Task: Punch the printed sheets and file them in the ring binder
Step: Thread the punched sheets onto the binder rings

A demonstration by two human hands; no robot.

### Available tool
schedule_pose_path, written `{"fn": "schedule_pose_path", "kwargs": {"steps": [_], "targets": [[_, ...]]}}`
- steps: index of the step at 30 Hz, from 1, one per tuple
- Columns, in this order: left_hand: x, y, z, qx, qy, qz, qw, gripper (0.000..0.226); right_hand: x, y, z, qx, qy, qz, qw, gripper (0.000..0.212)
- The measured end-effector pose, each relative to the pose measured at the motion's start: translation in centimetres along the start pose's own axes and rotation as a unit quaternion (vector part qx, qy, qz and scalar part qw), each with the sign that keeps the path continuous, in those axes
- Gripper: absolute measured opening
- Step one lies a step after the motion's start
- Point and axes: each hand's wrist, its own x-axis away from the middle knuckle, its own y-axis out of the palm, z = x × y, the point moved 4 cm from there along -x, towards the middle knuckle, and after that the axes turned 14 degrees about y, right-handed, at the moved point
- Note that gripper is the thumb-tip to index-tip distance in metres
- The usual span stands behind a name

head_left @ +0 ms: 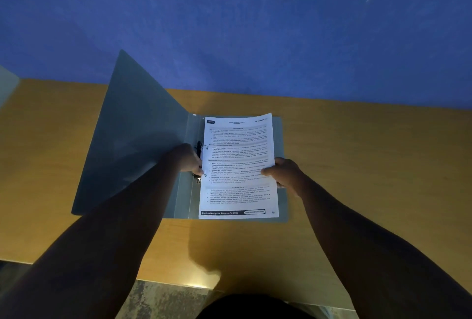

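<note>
A grey ring binder [132, 140] lies open on the wooden table, its left cover tilted up. Printed sheets [238, 165] lie over its right half, their left edge at the black ring mechanism [198, 149]. My left hand [185, 159] pinches the sheets' left edge beside the rings. On the other side, my right hand [283, 172] grips their right edge, thumb on top of the page. A punched hole shows near the upper ring. The lower metal clasp [198, 180] peeks out below my left fingers.
The wooden table [370, 165] runs wide to the right and left of the binder. A blue wall [255, 25] stands directly behind it. The table's front edge [166, 281] is near my body, with grey floor below.
</note>
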Motion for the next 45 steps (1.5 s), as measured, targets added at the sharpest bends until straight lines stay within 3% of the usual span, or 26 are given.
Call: {"fn": "schedule_pose_path", "kwargs": {"steps": [3, 6, 14, 19, 27, 31, 35, 45], "targets": [[-0.8, -0.4, -0.5, -0.008, 0.002, 0.033, 0.999, 0.045, -0.4, 0.0, 0.1, 0.018, 0.002, 0.025, 1.000, 0.020], [-0.4, -1.1, -0.2, -0.014, -0.015, 0.089, 0.996, 0.032, -1.2, 0.1, 0.3, 0.039, 0.009, 0.050, 0.998, 0.022], [-0.1, -0.8, 0.2, -0.043, -0.037, 0.216, 0.975, 0.049, -2.2, 0.1, 0.6, 0.138, 0.012, 0.132, 0.981, 0.037], [-0.4, 0.2, -0.1, -0.034, -0.047, 0.208, 0.976, 0.071, -2.3, 0.1, 0.4, 0.209, 0.009, 0.180, 0.961, 0.052], [-0.8, 0.7, -0.3, -0.024, -0.044, 0.209, 0.977, 0.069, -2.4, 0.3, 0.3, 0.223, 0.010, 0.239, 0.945, 0.065], [-1.1, 0.8, -0.4, 0.020, -0.030, 0.217, 0.976, 0.056, -2.4, 0.7, -0.3, 0.226, -0.027, 0.234, 0.945, 0.052], [-1.6, 1.5, -0.7, 0.051, -0.033, 0.276, 0.959, 0.058, -2.5, 1.8, -0.9, 0.211, -0.065, 0.198, 0.955, 0.041], [0.1, 1.2, 1.6, 0.086, -0.021, 0.370, 0.925, 0.041, -3.1, 4.1, -1.6, 0.220, -0.094, 0.142, 0.960, 0.038]]}}
